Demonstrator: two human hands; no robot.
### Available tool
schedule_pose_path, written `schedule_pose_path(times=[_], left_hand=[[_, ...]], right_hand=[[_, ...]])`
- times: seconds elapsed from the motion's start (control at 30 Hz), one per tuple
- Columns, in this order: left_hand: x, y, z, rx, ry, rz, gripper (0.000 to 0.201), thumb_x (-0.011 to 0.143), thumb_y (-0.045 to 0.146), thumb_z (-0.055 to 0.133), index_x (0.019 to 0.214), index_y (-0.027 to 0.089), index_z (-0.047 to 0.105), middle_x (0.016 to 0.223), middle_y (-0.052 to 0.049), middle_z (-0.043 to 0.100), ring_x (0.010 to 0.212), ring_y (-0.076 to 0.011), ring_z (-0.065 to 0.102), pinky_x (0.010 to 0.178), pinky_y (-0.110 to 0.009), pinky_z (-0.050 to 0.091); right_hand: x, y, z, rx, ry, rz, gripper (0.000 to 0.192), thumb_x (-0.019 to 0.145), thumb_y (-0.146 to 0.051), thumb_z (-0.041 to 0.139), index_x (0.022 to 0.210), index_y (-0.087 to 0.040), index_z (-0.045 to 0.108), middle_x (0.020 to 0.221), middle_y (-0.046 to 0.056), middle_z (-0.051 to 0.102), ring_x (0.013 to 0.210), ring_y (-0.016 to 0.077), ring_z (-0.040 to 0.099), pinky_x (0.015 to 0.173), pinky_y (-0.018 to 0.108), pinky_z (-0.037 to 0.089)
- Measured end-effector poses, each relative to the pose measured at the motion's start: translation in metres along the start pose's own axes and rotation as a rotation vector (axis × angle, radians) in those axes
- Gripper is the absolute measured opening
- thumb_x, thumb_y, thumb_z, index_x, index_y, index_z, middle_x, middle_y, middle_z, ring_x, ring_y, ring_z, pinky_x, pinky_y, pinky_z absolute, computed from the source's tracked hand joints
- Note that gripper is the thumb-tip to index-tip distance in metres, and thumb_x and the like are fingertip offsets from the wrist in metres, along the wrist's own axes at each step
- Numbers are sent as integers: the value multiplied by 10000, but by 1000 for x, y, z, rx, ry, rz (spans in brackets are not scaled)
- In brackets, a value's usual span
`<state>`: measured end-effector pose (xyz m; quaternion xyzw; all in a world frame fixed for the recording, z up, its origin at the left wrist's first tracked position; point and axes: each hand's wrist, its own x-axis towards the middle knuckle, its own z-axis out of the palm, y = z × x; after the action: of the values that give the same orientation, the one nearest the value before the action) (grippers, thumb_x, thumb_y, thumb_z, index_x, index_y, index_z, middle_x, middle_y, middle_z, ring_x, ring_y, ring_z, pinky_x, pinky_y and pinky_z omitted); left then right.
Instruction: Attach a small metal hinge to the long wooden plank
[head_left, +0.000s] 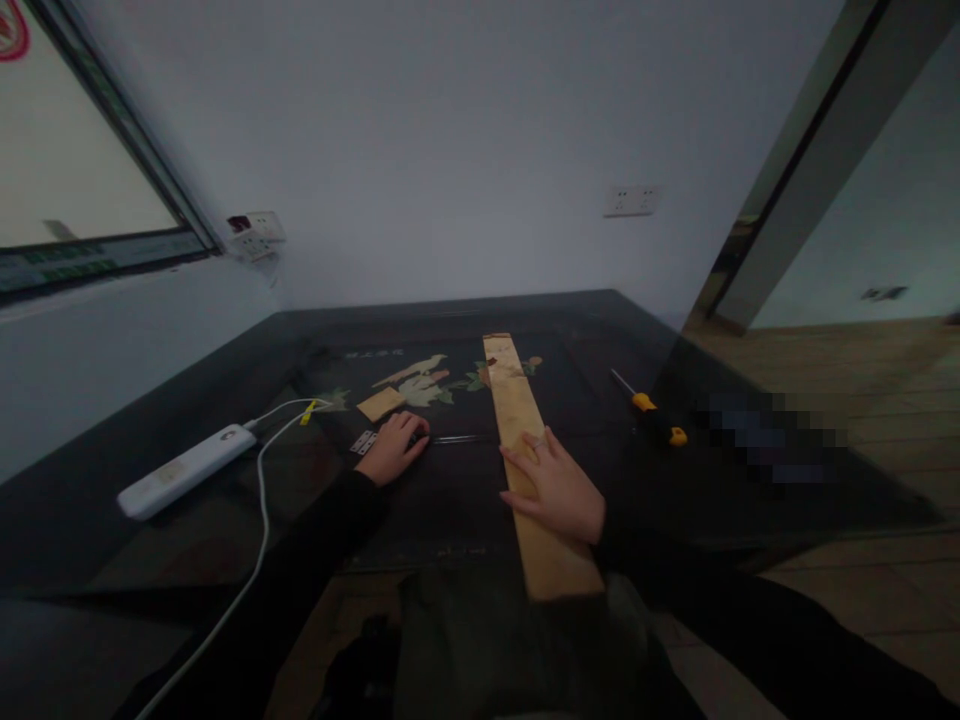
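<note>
A long, narrow wooden board [517,400] lies lengthwise on the dark table, its near end jutting past the front edge towards my body. My right hand [559,490] grips it across its width, with the thumb over the left edge and the other fingers spread over the top. Further left, my left hand [395,447] is closed around a dark handle. A thin metal shaft [456,439] points right from it towards the board, like a screwdriver. Just beyond that hand lies a small square wood piece [380,404]. A black-and-white patterned card [364,442] is partly covered by the hand.
A yellow-and-black screwdriver [658,420] lies to the right on the table [600,330]. At left sits a white power strip [186,470], its cable [262,510] running past my left arm. The wall behind has sockets [632,200]. A blurred patch covers something at far right.
</note>
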<state>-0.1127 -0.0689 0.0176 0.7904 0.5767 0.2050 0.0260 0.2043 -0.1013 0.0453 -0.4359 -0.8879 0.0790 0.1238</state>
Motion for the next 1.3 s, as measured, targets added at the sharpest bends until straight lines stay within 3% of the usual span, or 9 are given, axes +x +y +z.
schedule_pose_path(times=[0.27,0.5,0.73,0.87,1.03,1.13,1.2,1.3], left_hand=[[-1,-2,1,-1,-2,21,187,914,317,466,996,192,577,1066,-95,585,1015,-258,500,897,-406,417],[-2,-4,2,13,9,26,157,911,308,487,980,196,574,1027,-88,586,978,-250,509,874,-399,430],[-3,-4,0,16,17,34,158,905,307,495,974,191,577,1023,-88,591,970,-250,521,859,-393,436],[-5,-1,-3,49,50,39,186,903,311,501,1033,211,590,1095,-84,599,1048,-264,526,911,-414,417],[-6,4,-4,60,122,34,243,921,316,465,1100,210,591,1160,-101,598,1146,-274,514,980,-437,384],[-5,1,-5,99,140,-11,266,920,335,462,1124,222,591,1189,-102,604,1174,-273,509,993,-436,382],[-4,-5,-7,143,159,-84,290,922,364,459,1140,226,590,1213,-100,608,1186,-276,512,994,-442,388],[-2,-20,-12,206,198,-214,321,946,376,398,1136,218,604,1232,-95,622,1186,-264,532,1002,-431,397]], right_hand=[[50,-15,11,41,-71,-187,685,831,-609,535,1419,-262,479,1468,178,406,1398,387,287,1132,553,206],[95,-34,23,28,-95,-158,702,827,-651,506,1437,-313,437,1499,157,372,1408,443,237,1111,609,175],[111,-44,18,89,-143,-134,774,821,-741,404,1462,-307,400,1519,150,356,1410,493,189,1083,686,149],[96,-2,-6,106,-15,-28,680,891,-654,375,1468,-294,386,1528,110,362,1414,441,237,1067,681,233],[37,114,-44,-190,96,356,572,901,-460,512,1428,-246,444,1481,142,419,1400,414,284,1048,640,304],[0,173,-60,-311,64,594,584,887,-460,524,1412,-213,459,1363,206,496,1230,409,494,930,548,441],[-14,193,-64,-307,3,675,603,898,-479,486,1429,-197,431,1279,226,533,1142,386,564,881,488,468],[-19,196,-65,-239,-74,669,593,919,-440,437,1466,-226,360,1232,200,554,1084,338,611,867,426,466]])
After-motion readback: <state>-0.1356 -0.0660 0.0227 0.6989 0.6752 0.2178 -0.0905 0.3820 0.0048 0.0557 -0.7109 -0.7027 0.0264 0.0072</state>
